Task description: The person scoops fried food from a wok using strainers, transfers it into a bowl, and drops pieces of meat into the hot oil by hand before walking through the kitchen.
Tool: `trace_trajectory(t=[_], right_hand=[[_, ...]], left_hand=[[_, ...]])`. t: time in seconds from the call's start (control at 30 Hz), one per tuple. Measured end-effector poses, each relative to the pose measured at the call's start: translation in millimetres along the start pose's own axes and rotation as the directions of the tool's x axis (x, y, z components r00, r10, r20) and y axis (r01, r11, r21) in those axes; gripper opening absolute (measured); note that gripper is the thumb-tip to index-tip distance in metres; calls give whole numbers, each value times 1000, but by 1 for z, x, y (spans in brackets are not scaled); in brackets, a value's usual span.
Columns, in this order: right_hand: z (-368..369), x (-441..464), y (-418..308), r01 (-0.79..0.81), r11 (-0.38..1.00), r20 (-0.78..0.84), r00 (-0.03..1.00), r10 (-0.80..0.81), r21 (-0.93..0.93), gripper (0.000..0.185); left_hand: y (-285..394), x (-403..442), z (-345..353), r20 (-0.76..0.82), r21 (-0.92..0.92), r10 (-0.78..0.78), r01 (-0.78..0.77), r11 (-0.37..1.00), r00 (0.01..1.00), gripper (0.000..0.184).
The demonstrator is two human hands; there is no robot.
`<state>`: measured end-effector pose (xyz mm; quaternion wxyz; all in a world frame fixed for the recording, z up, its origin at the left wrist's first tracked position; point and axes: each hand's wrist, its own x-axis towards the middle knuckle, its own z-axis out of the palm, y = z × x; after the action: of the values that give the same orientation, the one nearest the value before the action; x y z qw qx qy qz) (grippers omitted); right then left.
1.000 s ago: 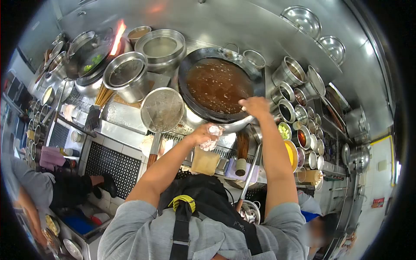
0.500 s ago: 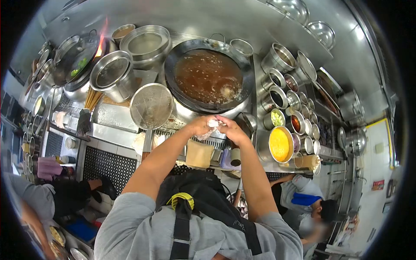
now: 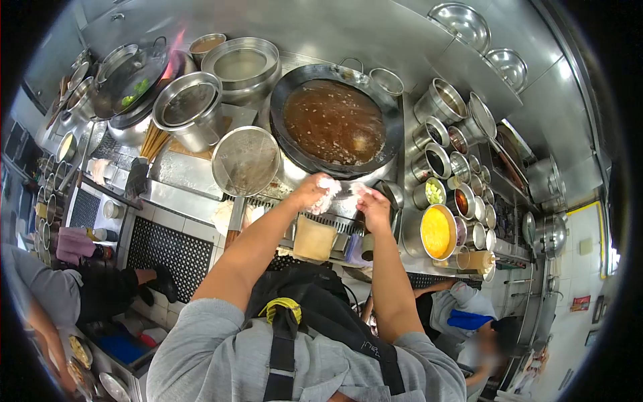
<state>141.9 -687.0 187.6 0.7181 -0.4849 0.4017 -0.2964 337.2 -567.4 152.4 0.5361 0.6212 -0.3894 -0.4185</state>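
A pale, whitish clump (image 3: 326, 197) of what looks like raw meat is gripped in my left hand (image 3: 309, 191), just below the front rim of the large wok. To its right, my right hand (image 3: 374, 206) pinches a small pale piece (image 3: 360, 193), apart from the clump. Above both hands the big black wok (image 3: 278, 100) holds brown, bubbling liquid with small bits floating and a lighter bubbly patch near the lower right. A round mesh strainer (image 3: 245, 161) with a wooden handle lies left of my left hand.
Metal pots (image 3: 187, 107) stand at left, beside another wok (image 3: 107, 100) with green vegetables and a flame. At right are seasoning containers and a yellow-filled pot (image 3: 439, 231). A beige block (image 3: 313, 239) lies near my body. Co-workers (image 3: 40, 281) stand at both sides.
My right hand first moved back from the wok's edge to the clump, then drew away to the right with a small piece. The bubbly patch appeared in the liquid and has shrunk.
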Motion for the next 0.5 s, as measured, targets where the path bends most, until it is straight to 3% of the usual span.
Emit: trace_trajectory(t=[0.13,0.3,0.33,0.43,0.5], right_hand=[[-3,-4,-10,-140,949,58,990,128,283,27],[2,-4,-7,-180,851,160,980,115,493,27],[4,-4,-7,-192,838,104,981,162,511,29],[2,-1,-10,-280,779,161,960,229,561,28],[2,4,-7,-261,858,156,965,213,442,32]], left_hand=[[22,-18,-21,31,-214,-205,207,955,978,38],[23,-24,-18,-29,-182,-182,174,968,983,40],[22,-24,-17,-45,-158,-169,160,974,985,41],[-1,-15,-17,8,-198,-156,154,968,988,49],[-2,-13,-18,24,-146,-176,177,973,984,63]])
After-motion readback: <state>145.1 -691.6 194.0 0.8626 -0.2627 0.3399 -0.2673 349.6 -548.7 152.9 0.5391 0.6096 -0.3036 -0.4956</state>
